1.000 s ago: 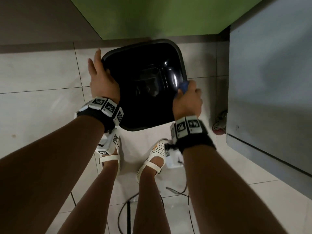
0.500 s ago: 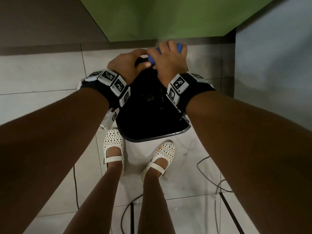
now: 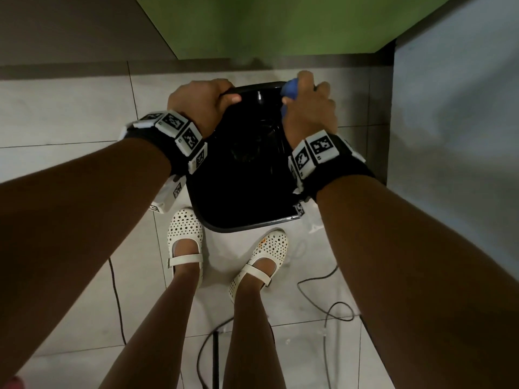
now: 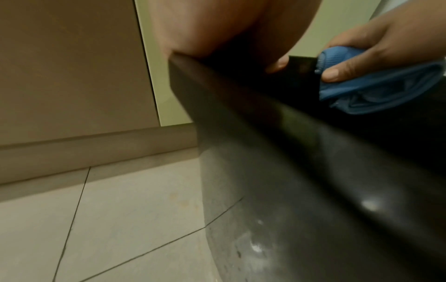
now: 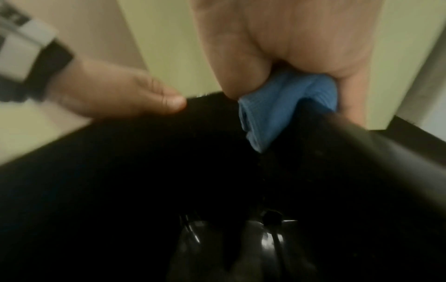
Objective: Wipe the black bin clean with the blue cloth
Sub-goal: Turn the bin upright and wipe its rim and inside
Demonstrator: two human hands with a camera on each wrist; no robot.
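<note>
The black bin (image 3: 244, 192) stands on the tiled floor just ahead of my feet, its glossy inside facing up. My left hand (image 3: 205, 101) grips the far rim at its left corner, fingers over the outside and thumb on the inner wall. My right hand (image 3: 307, 103) holds the bunched blue cloth (image 3: 289, 91) against the far rim at its right corner. In the left wrist view the blue cloth (image 4: 376, 84) is folded over the bin (image 4: 301, 162) edge under the right hand's fingers (image 4: 333, 73). The right wrist view shows the cloth (image 5: 282, 106) draped down the inner wall.
A green wall (image 3: 266, 23) rises right behind the bin and a grey cabinet side (image 3: 455, 108) stands close on the right. My two feet in white shoes (image 3: 185, 242) are just in front of the bin. Black cables (image 3: 317, 290) trail over the floor tiles near my feet.
My right hand has carried the cloth from the bin's right side to the far rim, then rightward along it to the far right corner. My left hand shifted from the left rim to the far left corner.
</note>
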